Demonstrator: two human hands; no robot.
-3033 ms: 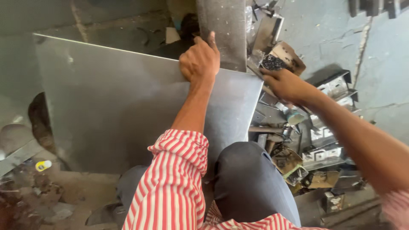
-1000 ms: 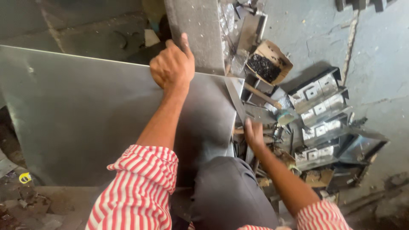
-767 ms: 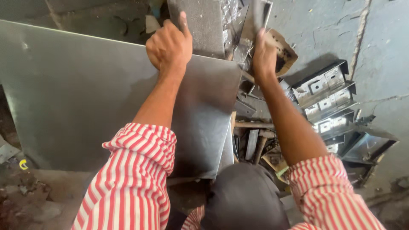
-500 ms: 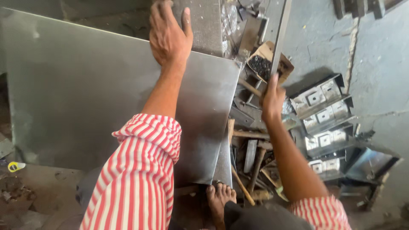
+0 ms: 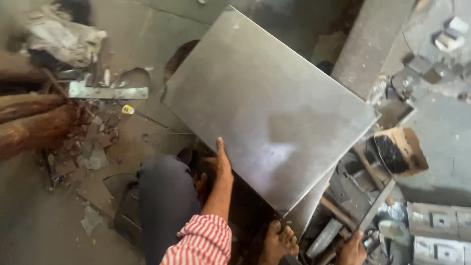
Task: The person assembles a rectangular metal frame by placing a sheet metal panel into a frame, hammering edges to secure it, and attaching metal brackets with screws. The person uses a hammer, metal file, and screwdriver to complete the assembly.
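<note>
Left hand: the left hand (image 5: 218, 164) grips the lower left edge of the metal sheet (image 5: 267, 105), thumb up along the edge, fingers hidden behind it.
Right hand: the right hand (image 5: 352, 250) is at the bottom edge of the view, closed around the end of a thin metal strip (image 5: 375, 206).
Metal sheet: large, grey, tilted, raised over the floor (image 5: 39, 221), its lower corner near a bare foot (image 5: 279, 240).
Around: metal scrap and grey blocks (image 5: 436, 233) on the right, a steel ruler (image 5: 108, 92) on the left.
</note>
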